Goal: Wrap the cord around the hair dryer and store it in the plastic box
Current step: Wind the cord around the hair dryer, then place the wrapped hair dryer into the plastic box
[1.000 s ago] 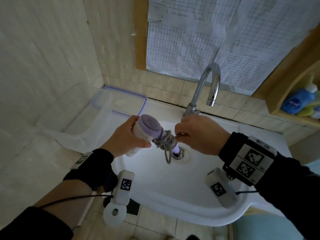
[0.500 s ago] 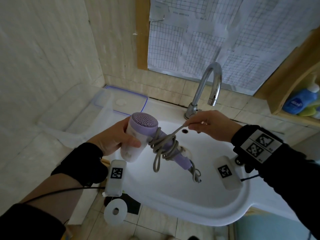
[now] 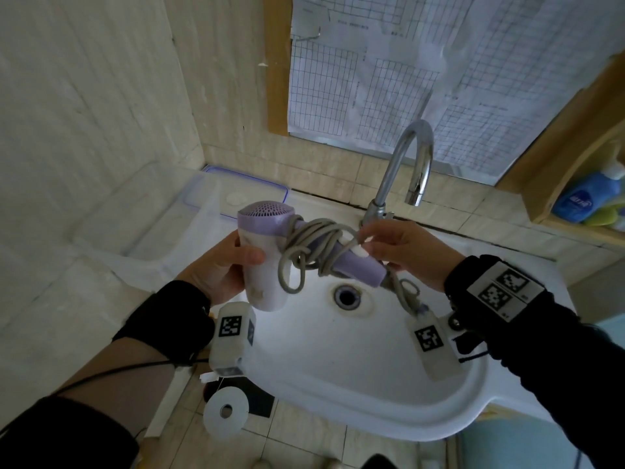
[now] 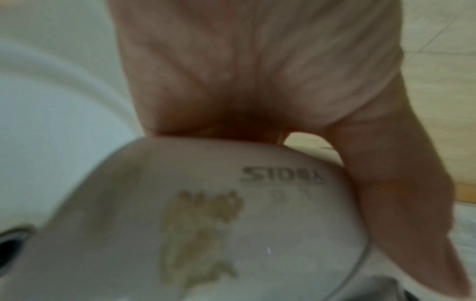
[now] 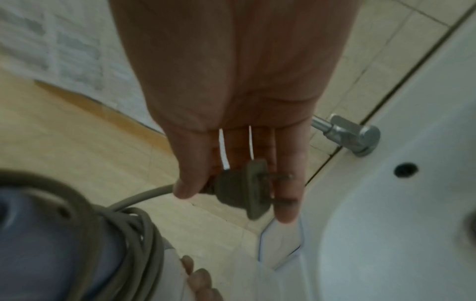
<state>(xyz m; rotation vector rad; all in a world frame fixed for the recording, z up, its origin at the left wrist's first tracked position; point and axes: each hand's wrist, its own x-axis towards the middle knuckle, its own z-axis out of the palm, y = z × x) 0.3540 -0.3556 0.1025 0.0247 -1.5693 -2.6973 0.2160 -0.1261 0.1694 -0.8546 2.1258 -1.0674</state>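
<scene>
A purple and white hair dryer hangs over the sink, and my left hand grips its white barrel. Grey cord is looped several times round the purple handle, with one loop dangling below. My right hand is at the handle and pinches the cord's end. In the right wrist view the grey plug sits between thumb and fingers, with the cord coils at lower left. The left wrist view is filled by the dryer's barrel. A clear plastic box with a blue-rimmed lid stands at back left.
A white sink with its drain lies under both hands. A chrome faucet arches just behind the right hand. A wooden shelf holds a blue bottle at the right. Tiled walls close in at left and behind.
The dryer has risen and turned so its handle points right. My right hand has come in from the faucet to the handle with the cord's end, and the cord lies closer round the handle.
</scene>
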